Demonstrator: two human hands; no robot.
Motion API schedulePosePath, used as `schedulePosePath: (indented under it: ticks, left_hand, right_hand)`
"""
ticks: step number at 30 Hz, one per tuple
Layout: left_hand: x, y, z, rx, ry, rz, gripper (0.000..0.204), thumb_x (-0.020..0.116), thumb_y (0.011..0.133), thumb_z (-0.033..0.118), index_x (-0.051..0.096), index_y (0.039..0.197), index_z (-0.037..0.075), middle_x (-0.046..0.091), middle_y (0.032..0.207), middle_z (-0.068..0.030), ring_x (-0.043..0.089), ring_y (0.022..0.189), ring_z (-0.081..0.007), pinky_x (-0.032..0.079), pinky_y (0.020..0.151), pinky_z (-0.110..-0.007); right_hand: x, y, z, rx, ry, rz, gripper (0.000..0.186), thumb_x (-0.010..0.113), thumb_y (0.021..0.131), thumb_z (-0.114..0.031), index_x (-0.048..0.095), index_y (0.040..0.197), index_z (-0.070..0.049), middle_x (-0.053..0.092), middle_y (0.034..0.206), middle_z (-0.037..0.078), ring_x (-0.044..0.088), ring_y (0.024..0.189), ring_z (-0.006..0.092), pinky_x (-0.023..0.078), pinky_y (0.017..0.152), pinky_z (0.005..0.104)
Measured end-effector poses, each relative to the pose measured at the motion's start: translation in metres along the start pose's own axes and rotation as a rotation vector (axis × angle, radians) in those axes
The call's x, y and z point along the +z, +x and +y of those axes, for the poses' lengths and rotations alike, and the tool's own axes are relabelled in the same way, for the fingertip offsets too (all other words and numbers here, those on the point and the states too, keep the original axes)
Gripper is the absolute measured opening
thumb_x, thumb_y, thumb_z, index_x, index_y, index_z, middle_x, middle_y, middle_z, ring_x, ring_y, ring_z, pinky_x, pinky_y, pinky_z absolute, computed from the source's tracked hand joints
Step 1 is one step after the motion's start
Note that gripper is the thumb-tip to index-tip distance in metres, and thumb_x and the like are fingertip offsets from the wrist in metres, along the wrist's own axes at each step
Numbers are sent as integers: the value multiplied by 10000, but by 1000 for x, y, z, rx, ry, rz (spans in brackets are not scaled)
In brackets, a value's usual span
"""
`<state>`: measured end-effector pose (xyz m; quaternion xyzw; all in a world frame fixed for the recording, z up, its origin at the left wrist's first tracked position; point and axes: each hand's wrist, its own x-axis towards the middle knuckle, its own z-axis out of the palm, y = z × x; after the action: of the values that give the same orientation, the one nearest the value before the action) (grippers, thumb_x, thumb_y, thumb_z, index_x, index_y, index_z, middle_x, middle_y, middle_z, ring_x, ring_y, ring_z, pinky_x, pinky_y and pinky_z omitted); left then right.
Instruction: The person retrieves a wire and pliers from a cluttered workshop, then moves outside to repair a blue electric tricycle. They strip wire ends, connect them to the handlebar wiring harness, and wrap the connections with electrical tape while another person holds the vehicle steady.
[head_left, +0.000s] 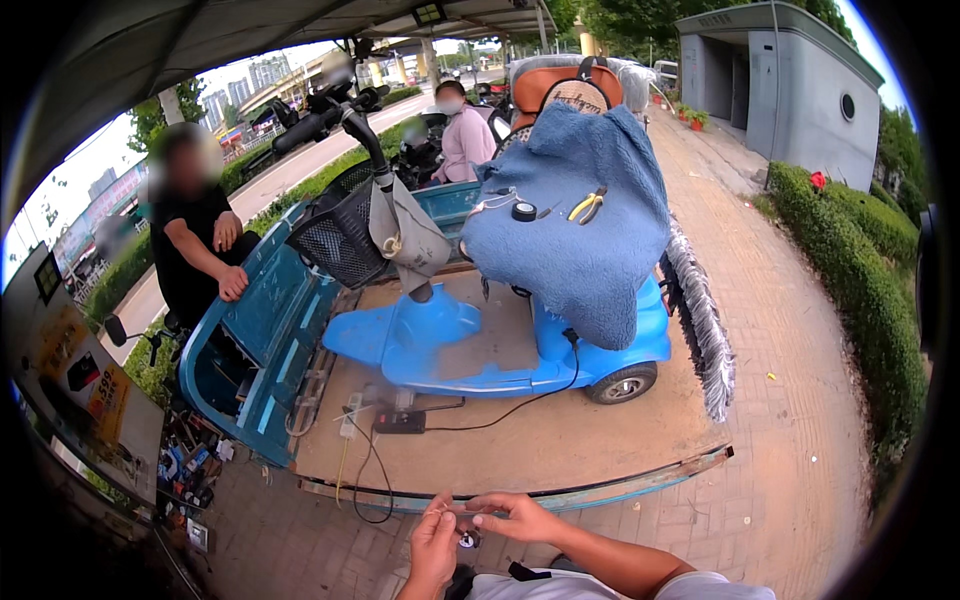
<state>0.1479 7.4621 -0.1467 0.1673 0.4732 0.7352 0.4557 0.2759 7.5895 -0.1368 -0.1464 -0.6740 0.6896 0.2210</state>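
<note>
Little part is pinched in left hand and right hand, so one sloppy finger could drop it on the bricks.

I observe both bare hands close together at the near side. The left hand is raised, fingers bent; the right hand points leftward, thumb nearest. The right forearm slants in from the right. Fingertip contact: unclear.
</note>
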Motion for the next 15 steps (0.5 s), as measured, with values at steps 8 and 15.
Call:
schedulePosePath:
  ticks: [8,15]
  left_hand:
    - [46,-19,-14,-152,-18,-31,198,513,940,70,617,1017,-80,583,1180,-158,592,1005,-215,487,859,-316]
    - [32,-37,-24,-139,355,-57,226,527,941,116,636,1025,-63,644,1099,-165,608,1009,-210,473,896,-318]
  right_hand:
    - [0,-51,24,-105,-126,37,166,645,884,-116,638,1003,-1,678,931,55,613,856,126,488,756,274]
    - [3,-81,40,239,332,-29,117,641,892,-120,602,916,-12,595,758,-11,517,645,33,406,546,204]
